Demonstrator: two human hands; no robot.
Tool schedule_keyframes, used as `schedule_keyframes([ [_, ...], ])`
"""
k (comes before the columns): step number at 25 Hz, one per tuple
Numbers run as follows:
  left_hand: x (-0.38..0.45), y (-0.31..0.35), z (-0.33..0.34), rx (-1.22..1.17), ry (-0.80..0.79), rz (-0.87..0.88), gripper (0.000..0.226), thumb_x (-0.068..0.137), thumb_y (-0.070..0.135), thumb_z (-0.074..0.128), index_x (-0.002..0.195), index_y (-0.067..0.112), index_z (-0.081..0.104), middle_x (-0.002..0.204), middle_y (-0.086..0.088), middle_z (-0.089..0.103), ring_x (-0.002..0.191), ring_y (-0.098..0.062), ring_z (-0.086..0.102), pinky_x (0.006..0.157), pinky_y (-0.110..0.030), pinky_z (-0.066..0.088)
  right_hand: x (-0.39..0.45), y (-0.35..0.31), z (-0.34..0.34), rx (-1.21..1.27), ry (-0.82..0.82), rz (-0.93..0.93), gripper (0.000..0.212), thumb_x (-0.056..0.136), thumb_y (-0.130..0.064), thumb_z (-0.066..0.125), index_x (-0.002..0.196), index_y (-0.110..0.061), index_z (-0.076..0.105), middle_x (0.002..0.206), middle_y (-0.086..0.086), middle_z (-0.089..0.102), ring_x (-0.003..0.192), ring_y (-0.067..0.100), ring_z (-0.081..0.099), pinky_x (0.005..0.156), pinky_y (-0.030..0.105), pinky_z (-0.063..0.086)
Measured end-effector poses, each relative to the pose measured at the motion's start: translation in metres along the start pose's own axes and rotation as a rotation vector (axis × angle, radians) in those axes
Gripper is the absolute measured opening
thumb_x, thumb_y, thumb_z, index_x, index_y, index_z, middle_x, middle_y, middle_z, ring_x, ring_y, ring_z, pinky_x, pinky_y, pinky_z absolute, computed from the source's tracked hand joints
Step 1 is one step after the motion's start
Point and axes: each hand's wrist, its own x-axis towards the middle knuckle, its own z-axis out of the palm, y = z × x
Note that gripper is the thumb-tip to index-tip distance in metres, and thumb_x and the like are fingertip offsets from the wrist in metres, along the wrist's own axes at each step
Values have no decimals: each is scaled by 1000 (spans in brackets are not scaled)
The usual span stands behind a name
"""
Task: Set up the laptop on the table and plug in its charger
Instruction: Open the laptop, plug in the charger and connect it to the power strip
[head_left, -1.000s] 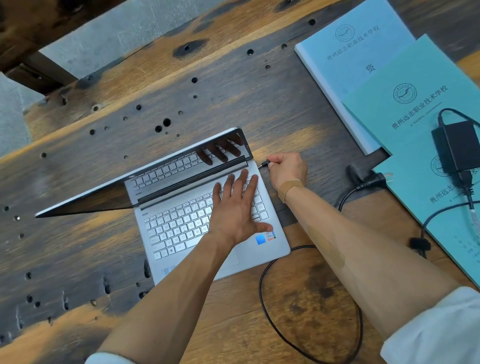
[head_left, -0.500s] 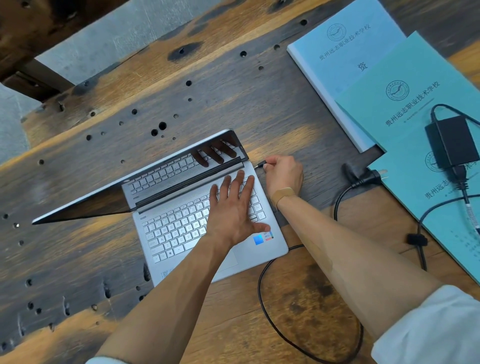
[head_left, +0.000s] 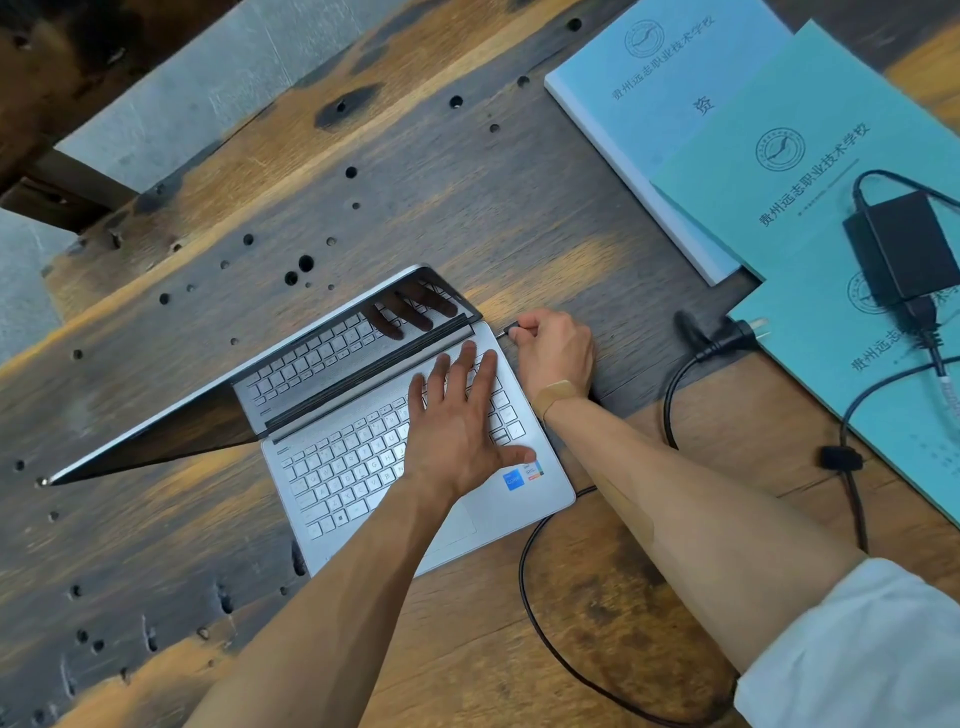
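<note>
The left hand (head_left: 457, 431) lies flat on the right part of the laptop's (head_left: 363, 457) keyboard, fingers straight and a little spread, thumb out toward the blue sticker. The right hand (head_left: 556, 353) rests on the desk (head_left: 467, 208) just beside the laptop's right edge, near the hinge, its fingers curled and pinching the charger plug (head_left: 511, 330), whose metal tip points at the laptop's side; whether it touches the port cannot be told. The open laptop sits near the middle of the desk. The cable (head_left: 540, 623) loops along the near edge. The black charger brick (head_left: 904, 244) lies on teal booklets (head_left: 779, 197) at the desk's right edge, the wall plug (head_left: 727, 338) beside them.
</note>
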Motion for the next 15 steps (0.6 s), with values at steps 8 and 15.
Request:
schedule_keyframes([
  [8, -1, 0, -1, -12, -1, -2, 125, 59, 90, 51, 155, 25, 4, 164, -3, 2, 149, -30, 4, 119, -54, 8, 3, -3, 1, 42, 2, 76, 10, 87, -22, 68, 91, -16, 75, 93, 10, 74, 87, 30, 67, 76, 34, 54],
  [15, -1, 0, -1, -26, 5, 4, 125, 60, 89, 52, 155, 24, 4, 164, -3, 2, 149, -30, 3, 119, -54, 7, 3, -2, 1, 59, -8, 79, 11, 87, -21, 67, 92, -16, 75, 95, 9, 74, 88, 29, 66, 76, 31, 53],
])
